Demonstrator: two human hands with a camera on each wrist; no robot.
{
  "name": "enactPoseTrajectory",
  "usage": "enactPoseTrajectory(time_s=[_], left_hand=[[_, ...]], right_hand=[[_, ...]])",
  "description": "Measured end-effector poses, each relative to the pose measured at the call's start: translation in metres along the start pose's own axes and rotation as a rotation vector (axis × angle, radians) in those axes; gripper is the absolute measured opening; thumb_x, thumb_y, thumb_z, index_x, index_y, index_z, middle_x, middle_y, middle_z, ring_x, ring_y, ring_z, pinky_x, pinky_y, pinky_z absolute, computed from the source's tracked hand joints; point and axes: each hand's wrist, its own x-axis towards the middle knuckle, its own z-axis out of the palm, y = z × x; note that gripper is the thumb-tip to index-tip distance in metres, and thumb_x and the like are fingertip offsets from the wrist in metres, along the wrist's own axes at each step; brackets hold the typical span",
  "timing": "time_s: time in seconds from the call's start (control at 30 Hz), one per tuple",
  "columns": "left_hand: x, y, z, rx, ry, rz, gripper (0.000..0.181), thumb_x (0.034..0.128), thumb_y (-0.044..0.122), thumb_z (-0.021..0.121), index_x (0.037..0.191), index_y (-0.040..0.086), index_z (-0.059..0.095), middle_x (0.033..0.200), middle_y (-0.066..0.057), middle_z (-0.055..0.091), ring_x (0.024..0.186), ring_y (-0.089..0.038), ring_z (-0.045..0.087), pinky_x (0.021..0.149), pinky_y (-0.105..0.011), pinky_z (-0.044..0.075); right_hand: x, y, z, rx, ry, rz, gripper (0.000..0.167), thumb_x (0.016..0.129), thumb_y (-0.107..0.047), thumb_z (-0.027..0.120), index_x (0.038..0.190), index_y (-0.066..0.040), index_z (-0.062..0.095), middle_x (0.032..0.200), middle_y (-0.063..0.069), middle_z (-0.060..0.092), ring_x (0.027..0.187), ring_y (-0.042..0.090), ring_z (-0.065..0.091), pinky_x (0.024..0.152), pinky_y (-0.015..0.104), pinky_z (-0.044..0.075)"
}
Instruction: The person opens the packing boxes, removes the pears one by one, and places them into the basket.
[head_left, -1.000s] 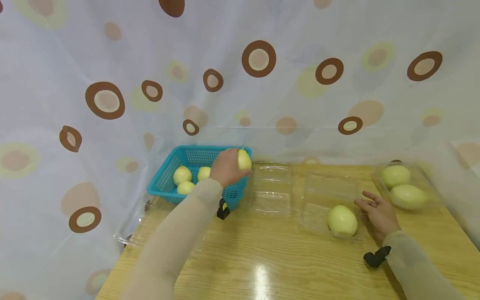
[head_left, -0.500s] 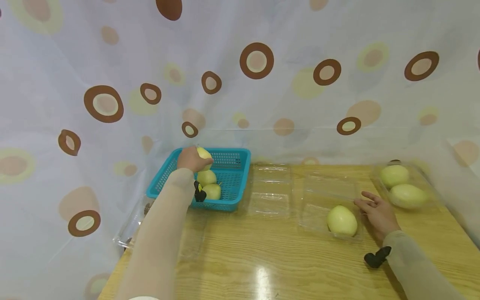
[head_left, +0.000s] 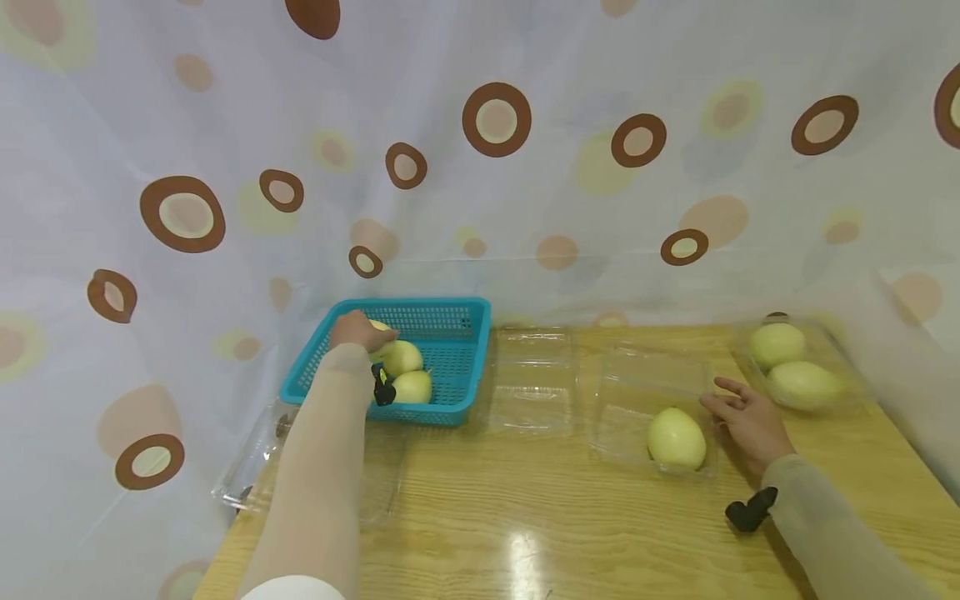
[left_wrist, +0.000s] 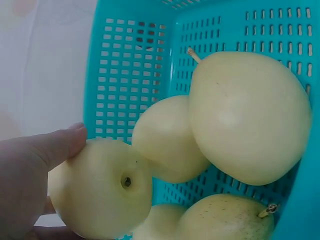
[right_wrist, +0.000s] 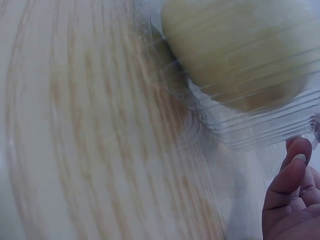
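Since a second ago, the left hand (head_left: pixel 360 332) is shifting leftward and lower, its forearm (head_left: pixel 318 475) stretching forward, its fingers curling around a round pale-yellow pear (left_wrist: pixel 102 192) inside the turquoise perforated plastic basket (head_left: pixel 478 358), partly hiding it from overhead. Relaxed fingers of the right hand (head_left: pixel 750 423) are lying beside a clear plastic box (head_left: pixel 622 404); their contact is remaining unclear.

1. Your basket (head_left: pixel 442 321): turquoise, perforated in a grid pattern.
2. Your pears (head_left: pixel 677 439): pale yellow; one brown-speckled.
3. Backdrop (head_left: pixel 570 183) facing you: whitish, brown rings, tan and yellow spots.
4. Your table (head_left: pixel 585 525): yellow-brown, wood-grained.
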Motion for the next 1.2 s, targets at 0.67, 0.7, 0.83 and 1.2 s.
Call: enactPoseTrajectory(time_s=[0.67, 0.7, 0.83, 1.2], left_hand=[[0.011, -0.018, 0.014, 0.077, -0.084, -0.012, 0.072, 0.0852, 0.051, 0.066, 0.124, -0.009, 0.057, 0.119, -0.028, 0.057, 0.105, -0.040, 0.056, 0.085, -0.047, 0.051], [0.013, -0.019, 0.015, 0.082, -0.087, -0.008, 0.072, 0.0854, 0.052, 0.065, 0.124, -0.009, 0.056, 0.119, -0.028, 0.058, 0.105, -0.040, 0.056, 0.084, -0.047, 0.051], [0.013, -0.022, 0.016, 0.077, -0.099, -0.014, 0.072, 0.0864, 0.051, 0.064, 0.124, -0.010, 0.056, 0.114, -0.028, 0.060, 0.101, -0.040, 0.058, 0.080, -0.047, 0.052], [0.015, -0.022, 0.017, 0.059, -0.127, -0.009, 0.061, 0.0892, 0.045, 0.062, 0.119, -0.009, 0.059, 0.108, -0.025, 0.061, 0.093, -0.036, 0.059, 0.074, -0.044, 0.052]], right_hand=[[0.000, 0.000, -0.001, -0.023, -0.002, 0.003, 0.080, 0.095, -0.038, 0.060, 0.149, 0.005, 0.021, 0.098, -0.008, 0.062, 0.077, 0.012, 0.061, 0.064, 0.027, 0.054], [0.001, 0.001, -0.001, -0.019, -0.003, 0.007, 0.080, 0.094, -0.038, 0.061, 0.149, 0.005, 0.021, 0.098, -0.008, 0.062, 0.077, 0.012, 0.061, 0.064, 0.027, 0.054], [0.001, 0.003, 0.000, -0.032, -0.003, 0.000, 0.080, 0.095, -0.039, 0.060, 0.150, 0.004, 0.022, 0.098, -0.010, 0.062, 0.078, 0.011, 0.061, 0.065, 0.027, 0.054], [-0.001, -0.001, 0.001, -0.023, 0.012, -0.015, 0.076, 0.096, -0.035, 0.059, 0.148, 0.007, 0.023, 0.095, -0.013, 0.061, 0.077, 0.011, 0.061, 0.065, 0.027, 0.053]])
